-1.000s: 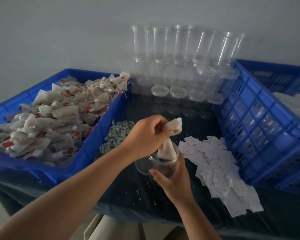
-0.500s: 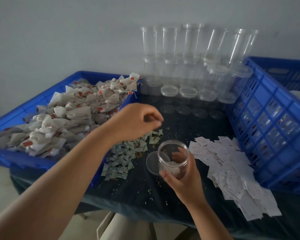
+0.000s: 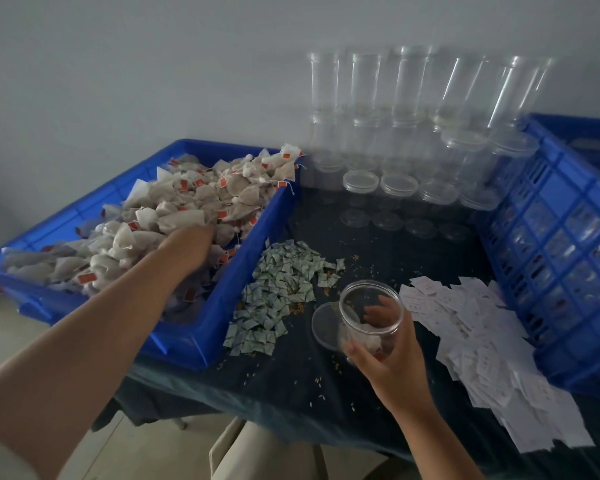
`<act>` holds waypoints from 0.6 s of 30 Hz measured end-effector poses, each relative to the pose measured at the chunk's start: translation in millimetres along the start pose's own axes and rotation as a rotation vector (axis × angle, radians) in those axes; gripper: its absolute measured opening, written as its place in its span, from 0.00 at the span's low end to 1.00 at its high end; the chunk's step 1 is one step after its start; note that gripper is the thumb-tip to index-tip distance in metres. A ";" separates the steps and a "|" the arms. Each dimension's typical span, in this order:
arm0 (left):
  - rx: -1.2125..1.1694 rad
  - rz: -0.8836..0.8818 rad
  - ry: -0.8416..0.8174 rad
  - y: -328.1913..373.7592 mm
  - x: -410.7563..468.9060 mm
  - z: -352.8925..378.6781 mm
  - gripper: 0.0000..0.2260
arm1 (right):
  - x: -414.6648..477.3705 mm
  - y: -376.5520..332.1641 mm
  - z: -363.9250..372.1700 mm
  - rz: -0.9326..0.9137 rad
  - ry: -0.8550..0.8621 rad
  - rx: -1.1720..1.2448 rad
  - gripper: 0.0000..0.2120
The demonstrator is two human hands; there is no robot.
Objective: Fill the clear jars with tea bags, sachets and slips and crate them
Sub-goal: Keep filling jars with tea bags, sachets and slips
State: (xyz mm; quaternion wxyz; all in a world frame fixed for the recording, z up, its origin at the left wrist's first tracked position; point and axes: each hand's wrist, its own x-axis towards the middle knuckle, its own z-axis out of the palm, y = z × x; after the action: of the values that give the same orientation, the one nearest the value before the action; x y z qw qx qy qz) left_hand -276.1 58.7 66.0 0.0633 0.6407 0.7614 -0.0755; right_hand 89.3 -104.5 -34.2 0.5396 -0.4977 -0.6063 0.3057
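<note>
Two hands, left hand (image 3: 187,250) among tea bags (image 3: 174,213), right hand (image 3: 394,370) gripping jar (image 3: 359,306)

Seen from beside the worker: the left hand (image 3: 187,247) and right hand (image 3: 388,368) are bare, and so are both arms below the elbow. The left forearm (image 3: 101,341) is slim and slightly blurred near the hand. A pale sleeve (image 3: 0,462) edge shows at its upper end. The right forearm (image 3: 440,441) is uncovered to the frame's edge. Lower down is beige cloth (image 3: 250,452), perhaps trousers, too cut off to tell.
</note>
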 end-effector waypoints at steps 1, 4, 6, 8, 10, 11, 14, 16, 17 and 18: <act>0.005 -0.017 -0.012 0.4 2.0 -0.1 0.13 | -0.6 1.4 -0.3 0.016 -0.005 0.008 0.39; 0.096 -0.083 -0.064 2.8 10.3 -1.2 0.15 | -1.4 2.5 -0.9 0.050 -0.003 0.026 0.44; 0.063 -0.084 -0.082 2.0 14.3 -0.6 0.14 | -1.8 0.4 -1.6 0.049 0.005 0.015 0.43; -0.040 -0.055 -0.063 -5.0 11.8 2.9 0.12 | -1.9 -0.8 -2.4 0.049 0.008 0.007 0.42; -0.250 -0.013 0.042 -14.0 7.1 5.3 0.13 | -1.2 0.0 -1.7 0.057 0.003 0.009 0.41; -0.394 0.007 0.107 -16.0 2.4 3.5 0.15 | -0.6 0.8 -1.0 0.061 0.001 0.015 0.40; -1.164 -0.002 0.106 -9.2 -11.7 -12.1 0.14 | -0.6 2.9 -0.3 0.057 -0.004 0.017 0.42; -1.675 0.025 -0.021 -1.8 -21.0 -26.6 0.10 | -1.1 3.7 -0.6 0.055 -0.008 0.022 0.42; -1.797 0.046 -0.043 2.4 -26.0 -33.4 0.10 | -1.0 3.5 -1.0 0.057 -0.008 0.024 0.42; -1.855 0.076 -0.049 8.0 -32.0 -39.5 0.11 | -0.6 2.9 -0.9 0.056 -0.007 0.023 0.41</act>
State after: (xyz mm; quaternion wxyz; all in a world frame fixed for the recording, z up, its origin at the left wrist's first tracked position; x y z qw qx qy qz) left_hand -262.7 36.9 110.6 0.5689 0.3565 0.4940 0.5525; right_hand 90.9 -104.2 -36.8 0.5344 -0.5071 -0.5905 0.3295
